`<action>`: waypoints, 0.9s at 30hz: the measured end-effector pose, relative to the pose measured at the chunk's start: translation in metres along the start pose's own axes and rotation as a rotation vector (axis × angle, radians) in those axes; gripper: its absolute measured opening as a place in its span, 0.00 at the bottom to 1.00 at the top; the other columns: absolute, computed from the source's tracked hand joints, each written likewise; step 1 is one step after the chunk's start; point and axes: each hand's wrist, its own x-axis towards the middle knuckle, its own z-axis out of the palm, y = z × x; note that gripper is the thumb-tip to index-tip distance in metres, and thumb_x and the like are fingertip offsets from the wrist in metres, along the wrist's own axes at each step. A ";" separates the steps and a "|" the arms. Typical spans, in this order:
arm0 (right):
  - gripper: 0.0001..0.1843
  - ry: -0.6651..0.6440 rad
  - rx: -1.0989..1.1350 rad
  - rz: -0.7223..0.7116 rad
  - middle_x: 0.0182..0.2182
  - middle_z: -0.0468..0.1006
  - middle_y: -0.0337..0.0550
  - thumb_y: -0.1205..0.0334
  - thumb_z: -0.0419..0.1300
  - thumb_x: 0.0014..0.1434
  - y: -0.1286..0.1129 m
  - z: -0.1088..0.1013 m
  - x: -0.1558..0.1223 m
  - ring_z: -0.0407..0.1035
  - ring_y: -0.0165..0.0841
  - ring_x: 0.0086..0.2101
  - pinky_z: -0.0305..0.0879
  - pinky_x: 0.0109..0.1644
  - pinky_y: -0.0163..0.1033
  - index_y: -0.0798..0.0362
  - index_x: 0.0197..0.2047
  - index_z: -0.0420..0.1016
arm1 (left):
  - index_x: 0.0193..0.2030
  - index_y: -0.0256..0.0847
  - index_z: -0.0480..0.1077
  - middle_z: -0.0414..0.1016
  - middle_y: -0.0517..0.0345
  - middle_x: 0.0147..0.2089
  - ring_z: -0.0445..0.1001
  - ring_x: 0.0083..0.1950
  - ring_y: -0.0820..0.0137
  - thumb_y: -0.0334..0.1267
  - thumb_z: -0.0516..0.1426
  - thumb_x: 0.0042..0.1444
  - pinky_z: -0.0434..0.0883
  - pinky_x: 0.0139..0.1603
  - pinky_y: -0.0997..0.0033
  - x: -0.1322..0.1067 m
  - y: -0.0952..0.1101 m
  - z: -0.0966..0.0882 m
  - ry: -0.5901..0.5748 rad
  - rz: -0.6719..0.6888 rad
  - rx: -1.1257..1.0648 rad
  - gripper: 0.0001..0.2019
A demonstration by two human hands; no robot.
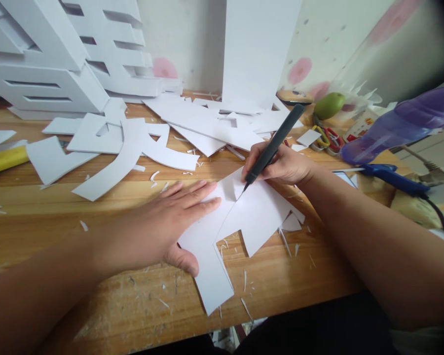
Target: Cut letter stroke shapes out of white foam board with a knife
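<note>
A white foam-board sheet (257, 212) with cut-out notches lies on the wooden table (133, 296) in front of me. My left hand (170, 217) lies flat on its left part, fingers stretched out and pressing it down. My right hand (281, 165) is closed around a dark grey craft knife (274, 143), held tilted, its blade tip touching the sheet near its upper middle.
White cut shapes (133, 148) and scraps litter the table's far side. Big white foam letters (59, 54) and an upright board (259, 49) stand at the back. At right lie scissors (327, 138), a green fruit (329, 104), a purple object (403, 123) and a blue glue gun (388, 175).
</note>
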 end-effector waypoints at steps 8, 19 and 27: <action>0.10 0.027 0.042 -0.017 0.29 0.84 0.41 0.69 0.70 0.41 0.003 0.002 0.000 0.78 0.36 0.31 0.76 0.37 0.38 0.52 0.28 0.76 | 0.73 0.51 0.43 0.38 0.52 0.76 0.42 0.74 0.50 0.75 0.53 0.43 0.41 0.72 0.52 0.001 0.004 -0.003 -0.019 -0.036 0.004 0.54; 0.11 0.081 0.026 0.019 0.27 0.82 0.41 0.62 0.72 0.38 0.002 0.006 0.001 0.78 0.37 0.30 0.77 0.36 0.42 0.50 0.26 0.75 | 0.73 0.50 0.43 0.37 0.52 0.76 0.42 0.74 0.50 0.76 0.50 0.44 0.42 0.71 0.52 0.002 0.005 -0.002 -0.039 -0.052 0.035 0.54; 0.13 0.113 0.106 -0.013 0.26 0.81 0.43 0.63 0.73 0.36 0.009 0.007 0.002 0.77 0.36 0.28 0.76 0.33 0.40 0.52 0.25 0.73 | 0.73 0.47 0.43 0.36 0.50 0.76 0.40 0.75 0.51 0.75 0.49 0.45 0.40 0.71 0.52 0.001 0.007 -0.007 -0.058 -0.046 0.043 0.54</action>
